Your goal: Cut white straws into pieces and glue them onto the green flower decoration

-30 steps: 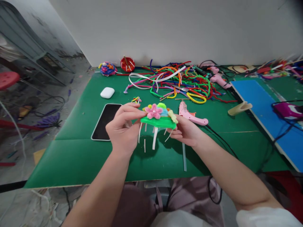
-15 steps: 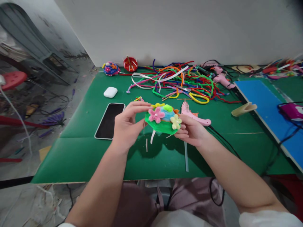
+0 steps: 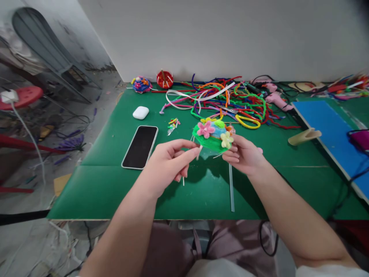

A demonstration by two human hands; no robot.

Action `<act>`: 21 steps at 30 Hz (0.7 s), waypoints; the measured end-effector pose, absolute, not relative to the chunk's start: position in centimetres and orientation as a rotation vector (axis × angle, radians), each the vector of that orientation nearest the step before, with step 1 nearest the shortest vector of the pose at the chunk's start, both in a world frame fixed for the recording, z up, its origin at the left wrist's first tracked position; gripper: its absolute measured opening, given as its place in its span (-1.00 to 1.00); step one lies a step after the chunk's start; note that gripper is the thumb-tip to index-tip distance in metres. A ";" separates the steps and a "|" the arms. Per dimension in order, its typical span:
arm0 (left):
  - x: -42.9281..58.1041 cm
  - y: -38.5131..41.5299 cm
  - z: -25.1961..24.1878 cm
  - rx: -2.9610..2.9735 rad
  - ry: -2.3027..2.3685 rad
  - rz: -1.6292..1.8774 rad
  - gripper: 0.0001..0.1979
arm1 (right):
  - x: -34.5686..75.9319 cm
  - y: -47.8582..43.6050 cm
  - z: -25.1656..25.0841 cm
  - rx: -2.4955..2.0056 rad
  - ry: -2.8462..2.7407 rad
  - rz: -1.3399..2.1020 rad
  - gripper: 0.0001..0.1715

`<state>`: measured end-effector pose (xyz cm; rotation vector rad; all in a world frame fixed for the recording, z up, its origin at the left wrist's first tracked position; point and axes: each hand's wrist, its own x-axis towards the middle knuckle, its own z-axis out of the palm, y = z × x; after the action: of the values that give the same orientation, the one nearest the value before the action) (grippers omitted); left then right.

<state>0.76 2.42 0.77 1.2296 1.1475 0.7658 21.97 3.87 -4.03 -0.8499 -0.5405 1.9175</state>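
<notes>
My right hand [image 3: 243, 155] grips the right edge of a small pipe-cleaner hat [image 3: 211, 142], held in the air above the table. Its brim is green and its crown light blue, with pink, pale yellow and other flowers around it. Thin white ends hang from the underside. Just left of the brim, my left hand [image 3: 173, 163] pinches a short whitish strip [image 3: 199, 150] between thumb and forefinger; the strip's upper end reaches the brim. A pink glue gun is mostly hidden behind my right hand, and a clear glue stick [image 3: 231, 188] shows below that hand.
On the green table [image 3: 98, 192] lie a phone [image 3: 140, 147], a white earbud case [image 3: 140, 112] and small colourful scraps [image 3: 173, 125]. Behind are tangled pipe cleaners [image 3: 213, 96], yellow-handled scissors [image 3: 248, 121] and two round crafts. To the right are a bamboo piece [image 3: 304, 137] and a blue board [image 3: 319, 119].
My left hand has let go of the hat's left side and moved down to the whitish strip under it. My right hand still holds the hat. The view has shifted slightly left.
</notes>
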 end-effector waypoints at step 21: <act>1.5 2.9 -0.1 0.972 1.000 0.843 -0.86 | 22.0 4.0 -4.5 -0.824 -0.618 1.900 -0.54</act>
<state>1.48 2.91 -0.08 0.9717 1.0002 0.8428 21.97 4.04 -4.51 -0.8238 -0.6178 1.8996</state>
